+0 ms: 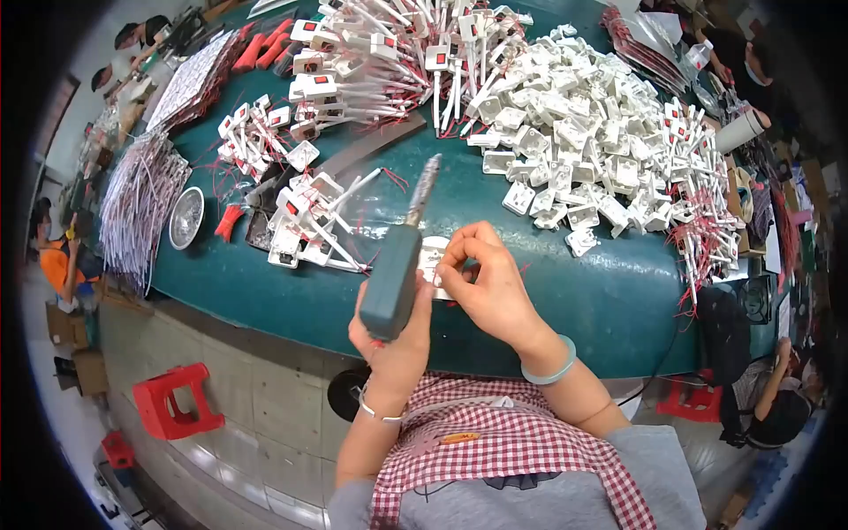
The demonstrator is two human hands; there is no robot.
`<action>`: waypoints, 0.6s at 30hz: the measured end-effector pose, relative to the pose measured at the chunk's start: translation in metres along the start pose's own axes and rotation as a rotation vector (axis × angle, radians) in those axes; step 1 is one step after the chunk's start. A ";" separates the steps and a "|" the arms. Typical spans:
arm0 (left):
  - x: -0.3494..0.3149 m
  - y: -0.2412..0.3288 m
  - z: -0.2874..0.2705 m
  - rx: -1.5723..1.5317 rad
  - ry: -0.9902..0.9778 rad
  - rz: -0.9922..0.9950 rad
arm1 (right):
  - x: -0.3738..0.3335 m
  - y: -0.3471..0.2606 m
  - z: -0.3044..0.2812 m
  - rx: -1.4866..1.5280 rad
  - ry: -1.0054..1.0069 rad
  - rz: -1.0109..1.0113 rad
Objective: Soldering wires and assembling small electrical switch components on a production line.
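Co-worker: at the far left edge we see a person in an orange top (58, 270).
Rods: a thick bundle of thin white rods (140, 212) lies at the left end of the green table (243, 296).
Bowl: a metal bowl (199, 221) sits just right of the rods.
Wires: a short red wire bundle (229, 223) lies between the bowl and the near switch boxes.
Switch boxes: this small heap of white switch boxes (291, 208) with red buttons and trailing wires is left of the hands.
Left hand: our left hand (406, 343) is partly covered by the tool; fingers show on both sides, and we cannot tell whether it grips the tool or only sits behind it.
Tool: a grey-green tool (390, 278) points its metal shaft away from us.
White piece: the white piece (431, 253) is between our hands, partly hidden by them.
Right hand: our right hand (491, 284) bends thumb and forefinger toward each other at the white piece; we cannot tell whether they have closed on anything.
Casings: a broad pile of white casings (583, 124) spreads beyond the right hand.
Wired parts: more white parts with red wires (707, 203) stand along the pile's right side.
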State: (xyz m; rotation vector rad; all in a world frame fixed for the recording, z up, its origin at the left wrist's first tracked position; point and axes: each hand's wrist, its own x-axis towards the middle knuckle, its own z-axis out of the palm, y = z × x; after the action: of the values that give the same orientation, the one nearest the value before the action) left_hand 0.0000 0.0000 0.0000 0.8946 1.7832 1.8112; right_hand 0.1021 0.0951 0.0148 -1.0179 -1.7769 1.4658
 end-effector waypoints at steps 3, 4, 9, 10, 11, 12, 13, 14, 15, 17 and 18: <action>0.003 0.001 0.005 0.009 -0.039 0.051 | 0.002 0.003 0.001 -0.021 0.005 -0.026; 0.003 0.004 0.004 0.054 -0.045 0.070 | 0.001 0.005 0.003 -0.009 0.023 -0.024; -0.004 0.003 0.004 0.083 -0.008 0.097 | 0.000 0.005 0.005 -0.034 0.045 -0.043; -0.004 0.003 0.004 0.104 -0.009 0.109 | 0.001 0.004 0.005 -0.059 0.052 -0.052; -0.004 0.003 0.003 0.124 -0.010 0.121 | 0.001 0.004 0.006 -0.084 0.060 -0.061; -0.004 0.003 0.003 0.125 -0.011 0.119 | 0.000 0.003 0.006 -0.084 0.060 -0.058; -0.004 0.004 0.003 0.095 -0.008 0.104 | 0.000 0.003 0.007 -0.084 0.069 -0.077; -0.005 0.004 0.003 0.065 -0.005 0.089 | -0.001 0.002 0.007 -0.084 0.078 -0.096; -0.005 0.002 0.001 0.063 -0.005 0.087 | -0.001 0.001 0.008 -0.086 0.078 -0.095; -0.006 -0.002 -0.005 0.160 -0.019 0.127 | -0.001 -0.004 0.007 -0.085 0.094 -0.063; -0.008 -0.003 -0.008 0.159 -0.019 0.125 | -0.001 -0.006 0.006 -0.086 0.094 -0.063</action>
State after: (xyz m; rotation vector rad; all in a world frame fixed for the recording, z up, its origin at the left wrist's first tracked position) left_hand -0.0006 -0.0113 -0.0033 1.1036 1.9187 1.7476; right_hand 0.0963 0.0903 0.0196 -1.0474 -1.8013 1.2920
